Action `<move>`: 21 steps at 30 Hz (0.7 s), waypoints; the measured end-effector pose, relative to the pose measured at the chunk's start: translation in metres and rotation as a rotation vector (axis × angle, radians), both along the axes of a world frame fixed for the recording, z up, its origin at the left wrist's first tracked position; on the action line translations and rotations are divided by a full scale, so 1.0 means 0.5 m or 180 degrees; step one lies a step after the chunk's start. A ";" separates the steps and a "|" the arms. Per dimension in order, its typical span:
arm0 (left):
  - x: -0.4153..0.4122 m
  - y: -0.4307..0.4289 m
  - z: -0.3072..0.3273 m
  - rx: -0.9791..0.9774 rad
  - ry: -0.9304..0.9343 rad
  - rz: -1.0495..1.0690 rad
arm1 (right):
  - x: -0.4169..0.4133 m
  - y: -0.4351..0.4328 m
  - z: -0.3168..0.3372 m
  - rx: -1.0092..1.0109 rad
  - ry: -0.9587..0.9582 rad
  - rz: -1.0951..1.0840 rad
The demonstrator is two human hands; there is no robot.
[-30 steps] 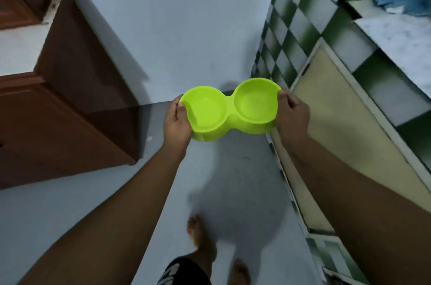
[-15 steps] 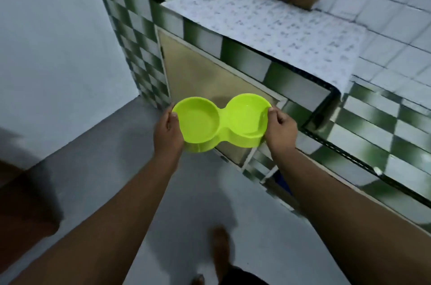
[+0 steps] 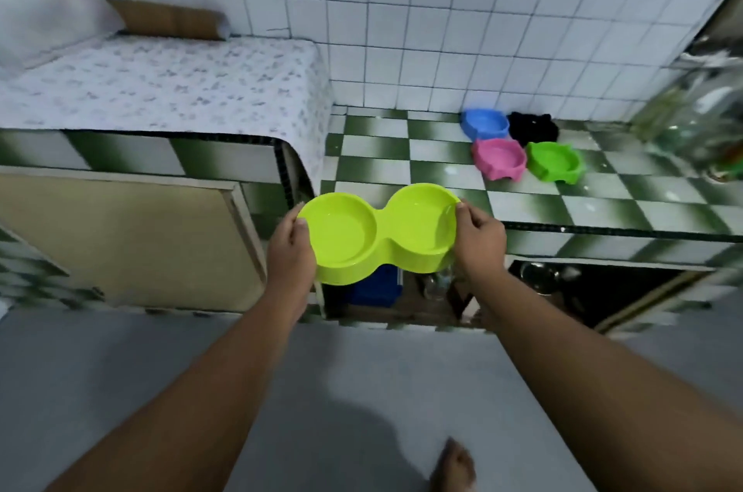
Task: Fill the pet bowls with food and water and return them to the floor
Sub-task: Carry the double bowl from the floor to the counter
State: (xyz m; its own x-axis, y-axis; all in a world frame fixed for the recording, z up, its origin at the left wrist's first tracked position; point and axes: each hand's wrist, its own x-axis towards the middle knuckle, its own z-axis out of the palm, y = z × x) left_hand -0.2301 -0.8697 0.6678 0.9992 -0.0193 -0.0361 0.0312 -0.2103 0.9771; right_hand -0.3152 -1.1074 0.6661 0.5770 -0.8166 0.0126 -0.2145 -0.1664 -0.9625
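White tiled wall [image 3: 442,9] behind. Patterned cloth [image 3: 161,89] covers the left counter, with a cardboard piece [image 3: 169,19] leaning at its back edge against the wall. Green-white checkered countertop [image 3: 402,153] on the right, glassware [image 3: 699,121] at its right edge (blurred). Beige cabinet door [image 3: 112,242] below left, blue box [image 3: 376,288] in the open bay beside it. Grey floor [image 3: 362,371].
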 end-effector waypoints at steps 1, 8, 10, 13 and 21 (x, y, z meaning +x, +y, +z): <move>0.002 -0.044 -0.002 -0.0018 0.0009 -0.0078 | -0.010 -0.039 -0.001 0.0014 0.0004 -0.0055; 0.014 -0.322 -0.039 -0.0086 0.0282 -0.0054 | -0.016 -0.313 -0.019 -0.0097 0.0183 0.0049; 0.005 -0.379 -0.043 -0.0115 0.0361 -0.0005 | -0.016 -0.375 -0.019 -0.0141 0.0228 0.0145; 0.003 -0.445 -0.048 -0.0173 0.0422 0.0061 | 0.003 -0.453 -0.014 -0.0187 0.0254 0.0271; 0.066 -0.547 -0.063 -0.0015 0.0477 0.0306 | 0.141 -0.579 -0.031 -0.0610 0.0407 0.0663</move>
